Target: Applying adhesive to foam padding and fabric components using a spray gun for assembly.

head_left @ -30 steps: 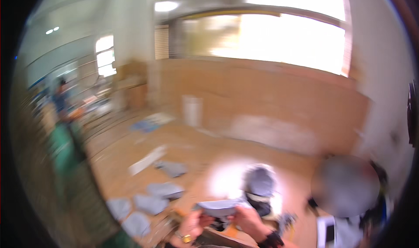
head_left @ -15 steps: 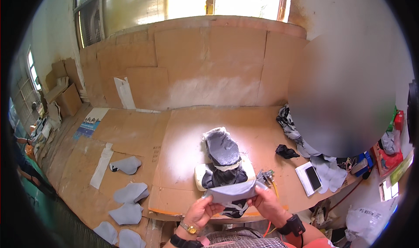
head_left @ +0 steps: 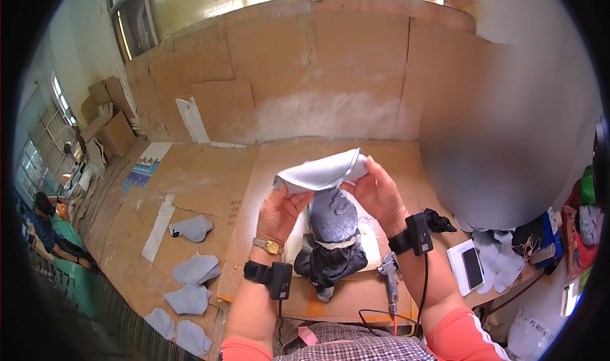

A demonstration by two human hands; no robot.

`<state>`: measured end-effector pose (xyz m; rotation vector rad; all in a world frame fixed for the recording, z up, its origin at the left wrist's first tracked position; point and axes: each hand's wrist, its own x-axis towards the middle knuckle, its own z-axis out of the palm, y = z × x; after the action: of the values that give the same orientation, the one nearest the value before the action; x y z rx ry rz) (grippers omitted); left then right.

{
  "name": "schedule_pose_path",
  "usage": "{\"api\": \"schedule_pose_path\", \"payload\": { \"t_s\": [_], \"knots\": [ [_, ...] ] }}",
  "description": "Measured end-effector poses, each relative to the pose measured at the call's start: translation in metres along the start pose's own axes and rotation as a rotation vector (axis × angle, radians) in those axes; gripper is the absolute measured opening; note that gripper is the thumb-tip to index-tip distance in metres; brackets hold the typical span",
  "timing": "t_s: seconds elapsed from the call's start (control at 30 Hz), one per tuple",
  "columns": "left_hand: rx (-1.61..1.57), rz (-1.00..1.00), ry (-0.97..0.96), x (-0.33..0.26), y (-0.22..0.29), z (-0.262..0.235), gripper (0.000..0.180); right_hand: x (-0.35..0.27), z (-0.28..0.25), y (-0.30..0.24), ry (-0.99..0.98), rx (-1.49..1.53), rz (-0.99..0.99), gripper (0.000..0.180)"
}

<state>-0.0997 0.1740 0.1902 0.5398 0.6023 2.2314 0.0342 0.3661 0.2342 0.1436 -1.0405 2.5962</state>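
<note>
Lifted since half a second ago, grey fabric piece (head_left: 321, 172) pinched between both hands (head_left: 283, 210) (head_left: 376, 192) above dark stack (head_left: 332, 234) on counter (head_left: 210, 177), apparently for inspection

Probably a small workshop: cardboard-covered bench (head_left: 210, 183), cut grey fabric pieces (head_left: 190, 281), a spray gun (head_left: 389, 278).

Bare cardboard table (head_left: 381, 154) beyond; dark shoe form (head_left: 332, 234) blocks below.

Folded fabric piece (head_left: 321, 171) held between left hand (head_left: 281, 211) and right hand (head_left: 378, 192) — above shoe form (head_left: 332, 231) on table (head_left: 394, 154). Cut pieces (head_left: 190, 278) on floor, left. Phone (head_left: 473, 267) right.
</note>
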Motion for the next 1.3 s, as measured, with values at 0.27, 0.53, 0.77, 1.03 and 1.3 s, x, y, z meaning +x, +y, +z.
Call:
{"api": "schedule_pose_path", "payload": {
  "t_s": [0.27, 0.53, 0.77, 1.03, 1.3],
  "knots": [
    [0.051, -0.494, 0.441, -0.07, -0.099, -0.073, 0.023, -0.107, -0.116, 0.078, 0.46, -0.086, 0.322, 0.024],
    [0.109, -0.489, 0.443, -0.074, -0.086, -0.032, 0.023, -0.113, -0.09, 0.061, 0.478, -0.09, 0.275, 0.018],
    [0.15, -0.23, 0.325, 0.023, -0.027, 0.003, 0.022, -0.004, -0.058, 0.009, 0.341, -0.195, 0.136, 0.021],
    [0.214, -0.039, 0.18, 0.041, -0.017, -0.001, 0.027, 0.022, -0.071, 0.0, 0.119, -0.195, 0.038, 0.023],
    [0.153, -0.416, 0.635, -0.068, -0.106, -0.063, 0.023, -0.094, -0.123, 0.082, 0.591, -0.152, 0.449, 0.007]
  ]
}}
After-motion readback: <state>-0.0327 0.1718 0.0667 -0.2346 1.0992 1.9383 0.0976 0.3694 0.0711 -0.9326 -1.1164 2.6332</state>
